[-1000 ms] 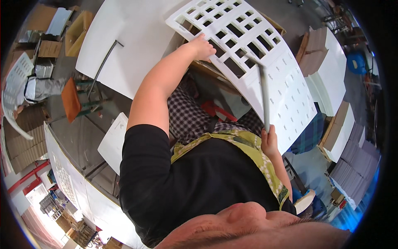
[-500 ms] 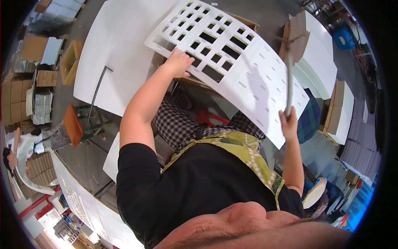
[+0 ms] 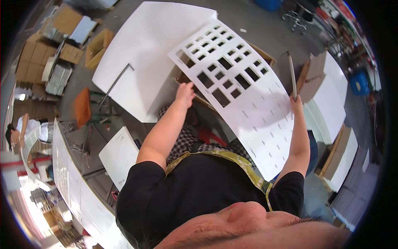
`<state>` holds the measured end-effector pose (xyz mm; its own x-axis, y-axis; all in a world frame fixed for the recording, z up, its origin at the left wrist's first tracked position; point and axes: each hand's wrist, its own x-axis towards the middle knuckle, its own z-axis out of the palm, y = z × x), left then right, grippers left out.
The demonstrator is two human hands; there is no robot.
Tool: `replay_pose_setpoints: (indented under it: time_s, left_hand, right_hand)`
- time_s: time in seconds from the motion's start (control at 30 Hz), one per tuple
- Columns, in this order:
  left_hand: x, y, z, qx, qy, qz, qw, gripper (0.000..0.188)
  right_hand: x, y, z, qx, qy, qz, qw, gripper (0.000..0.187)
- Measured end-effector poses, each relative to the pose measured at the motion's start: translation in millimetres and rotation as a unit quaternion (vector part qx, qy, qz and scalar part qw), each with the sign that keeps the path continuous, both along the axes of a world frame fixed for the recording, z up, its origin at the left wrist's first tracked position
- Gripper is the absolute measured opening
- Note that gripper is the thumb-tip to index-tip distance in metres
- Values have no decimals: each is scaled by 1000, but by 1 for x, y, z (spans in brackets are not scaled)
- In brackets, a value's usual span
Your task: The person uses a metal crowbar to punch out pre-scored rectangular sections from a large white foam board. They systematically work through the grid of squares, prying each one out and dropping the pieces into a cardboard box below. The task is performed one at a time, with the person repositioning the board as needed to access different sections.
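My right hand (image 3: pixel 296 104) is closed around the lower end of a long grey rod (image 3: pixel 292 74), which stands up from the fist and has a short bent tip. A large white board (image 3: pixel 253 124) lies in front of me at a slant. Its far left part has several rectangular cut-outs; the near right part carries small printed marks. By the board's left edge is my left hand (image 3: pixel 185 95), fingers loosely bent and apart, with nothing visible in it. Whether its fingertips touch the edge, I cannot tell.
White sheets (image 3: pixel 153 45) are stacked at left, with a dark L-shaped bar (image 3: pixel 116 85) on top. Another white stack (image 3: pixel 325 99) stands at right. A brown stool seat (image 3: pixel 82 108) and cardboard boxes (image 3: pixel 37 58) are further left. Another person (image 3: pixel 33 128) is at the far left.
My left hand has come off the board's cut-outs to beside its edge. My right hand has moved up along the board's right side with the rod. The whole view has shifted.
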<state>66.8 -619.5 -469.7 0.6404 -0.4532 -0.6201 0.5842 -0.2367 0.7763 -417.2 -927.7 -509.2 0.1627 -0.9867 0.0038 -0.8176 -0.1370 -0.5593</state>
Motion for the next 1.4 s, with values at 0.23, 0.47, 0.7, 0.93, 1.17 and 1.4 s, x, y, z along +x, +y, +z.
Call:
replay_pose_setpoints:
  time_s: [0.23,0.47,0.7,0.93,1.17,1.4]
  left_hand:
    - [-3,-35,2,-32,146,66,987,26]
    - [-7,-34,15,-28,87,-10,996,24]
    - [-18,-13,23,-129,35,14,991,21]
    - [67,-20,47,-191,-18,33,981,18]
    - [112,-67,14,13,-82,-7,997,34]
    - [114,-49,6,35,-52,-28,998,39]
  right_hand:
    - [46,-26,-11,148,-75,87,982,38]
    - [55,-4,31,147,-129,60,979,31]
    - [59,3,72,106,-240,111,958,16]
    - [147,-30,101,47,-202,133,969,19]
    - [191,-62,68,83,-144,108,980,21]
    - [193,-65,41,136,-61,105,983,28]
